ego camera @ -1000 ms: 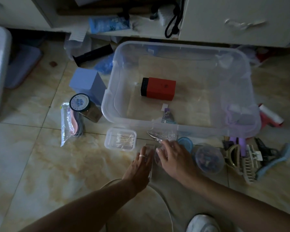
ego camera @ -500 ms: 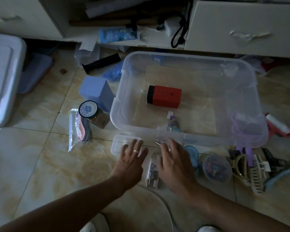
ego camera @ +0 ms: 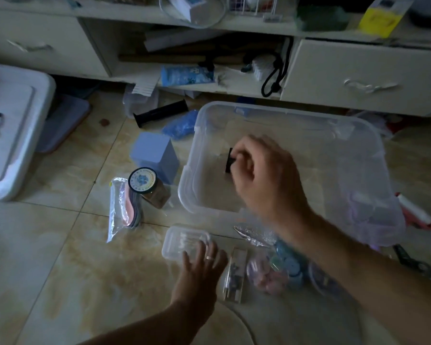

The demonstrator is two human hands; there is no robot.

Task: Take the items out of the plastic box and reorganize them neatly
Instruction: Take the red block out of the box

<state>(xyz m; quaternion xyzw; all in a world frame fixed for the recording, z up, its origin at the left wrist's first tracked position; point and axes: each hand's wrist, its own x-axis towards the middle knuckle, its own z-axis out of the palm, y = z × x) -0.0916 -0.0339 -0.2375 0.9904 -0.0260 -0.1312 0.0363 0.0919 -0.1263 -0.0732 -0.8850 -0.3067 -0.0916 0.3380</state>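
Observation:
The clear plastic box (ego camera: 199, 135) stands on the tiled floor. My right hand (ego camera: 261, 175) is inside it, fingers curled around the red box with a black end (ego camera: 230, 160); only the black end shows past my fingers. My left hand (ego camera: 199, 267) rests flat, fingers spread, on the near edge of a small clear case of cotton swabs (ego camera: 182, 241) in front of the box. A narrow clear case (ego camera: 235, 272) and several round clear tubs (ego camera: 266, 272) lie on the floor beside it.
Left of the box stand a blue carton (ego camera: 154, 155), a lidded jar (ego camera: 147, 186) and a zip bag (ego camera: 121, 207). A white storage bin (ego camera: 13, 125) sits far left. Cabinet drawers (ego camera: 358, 78) and a cluttered shelf run along the back. A red-and-white item (ego camera: 414, 211) lies right.
My right hand left the floor items and reached into the plastic box, closing around the red box. My left hand slid left onto the cotton swab case. The view tilted up.

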